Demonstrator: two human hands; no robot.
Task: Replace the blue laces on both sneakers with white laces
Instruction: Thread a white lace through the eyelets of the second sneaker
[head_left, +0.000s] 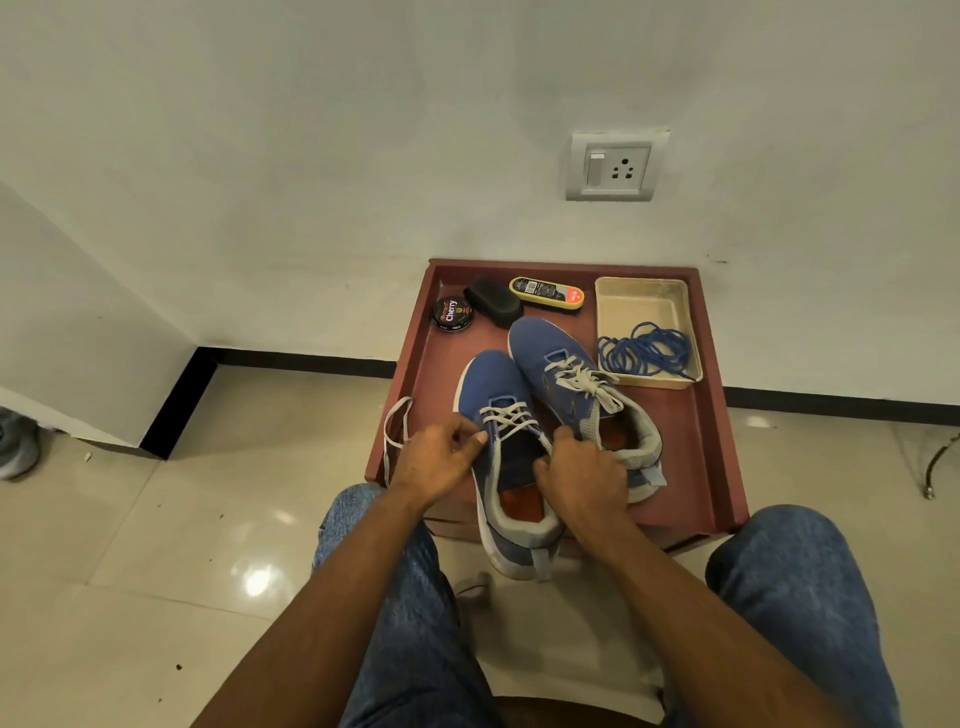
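Two blue sneakers lie on a maroon tray table (701, 467). The right sneaker (550, 358) carries a tied white lace (587, 382). The left sneaker (496, 384) hangs over the table's near edge, with a white lace (506, 418) crossed through its lower eyelets. My left hand (436, 460) pinches one end of that lace at the shoe's left side; a loose loop (397, 423) trails off the table's left edge. My right hand (584, 470) grips the shoe's right side near the upper eyelets. The blue laces (644, 351) lie coiled in a beige tray (623, 301).
At the table's back stand a round polish tin (452, 313), a black sponge (492, 301) and a yellow-edged brush (546, 294). My knees in blue jeans (795, 582) flank the table. A wall socket (615, 166) is above; a cable (940, 462) lies at the right on the tiled floor.
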